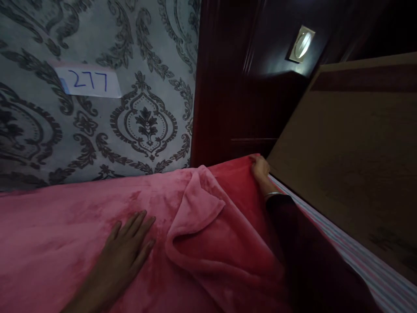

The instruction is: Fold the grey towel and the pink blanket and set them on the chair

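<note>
A pink plush blanket (81,217) spreads over the bed, with one flap folded back (200,208) in the middle. My left hand (128,248) lies flat on the blanket, palm down, its fingers spread. At the far right corner, a smoother red bed cover (237,178) shows beyond the fold. My right hand (260,168) is at that corner, its fingers curled over the cover's edge. The fingertips are partly hidden. A bangle circles my right wrist, below a dark sleeve.
Patterned wallpaper (146,121) with a paper label (89,82) reading 277 rises behind the bed. A dark wooden panel (228,87) with a metal handle plate (302,44) stands beside it. At right, a large brown board (352,152) leans over a striped sheet (355,256).
</note>
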Motion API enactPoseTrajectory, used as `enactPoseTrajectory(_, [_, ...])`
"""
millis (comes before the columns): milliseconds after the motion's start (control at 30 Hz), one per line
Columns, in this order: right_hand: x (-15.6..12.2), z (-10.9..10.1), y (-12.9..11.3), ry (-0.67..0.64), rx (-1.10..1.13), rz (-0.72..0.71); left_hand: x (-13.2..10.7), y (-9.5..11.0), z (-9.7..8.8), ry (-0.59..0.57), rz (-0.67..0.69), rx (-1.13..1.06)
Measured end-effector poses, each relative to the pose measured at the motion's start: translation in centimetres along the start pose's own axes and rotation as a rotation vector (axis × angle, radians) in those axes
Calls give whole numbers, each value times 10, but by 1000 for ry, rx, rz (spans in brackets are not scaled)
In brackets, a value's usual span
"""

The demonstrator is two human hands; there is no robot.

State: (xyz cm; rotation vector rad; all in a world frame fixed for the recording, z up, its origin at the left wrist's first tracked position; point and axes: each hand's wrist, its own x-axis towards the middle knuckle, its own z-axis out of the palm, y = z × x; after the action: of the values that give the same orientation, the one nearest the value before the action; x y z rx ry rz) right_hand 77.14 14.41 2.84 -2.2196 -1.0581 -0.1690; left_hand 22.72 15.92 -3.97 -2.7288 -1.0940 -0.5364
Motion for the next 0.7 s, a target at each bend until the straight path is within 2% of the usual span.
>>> enactPoseTrajectory(67, [2, 3, 4, 20, -163, 38, -1, 0, 0, -4, -2, 7])
enactPoseTrajectory(200, [-6, 14, 13, -208, -349, 132, -1, 2, -3, -18, -2, 9])
enactPoseTrajectory(300, [-13, 8, 10, -189, -390, 185, 1, 4, -5, -44, -21, -4])
enactPoseTrajectory(400, [-25, -13, -14, -122, -390, 126, 5, 9, -12, -89, -50, -29])
enactPoseTrajectory(500, [-58, -31, -54, -140, -173, -71, 10, 16, -22, -149, -82, -60])
enactPoseTrajectory(567, [-99, -36, -82, -308, 74, -208, 13, 21, -28, -174, -97, -78])
enactPoseTrajectory(667, [-176, -32, -116, -779, 300, -303, 16, 26, -36, -198, -108, -91])
enactPoseTrajectory(700, [-200, -28, -125, -859, 335, -347, 16, 27, -37, -201, -111, -94])
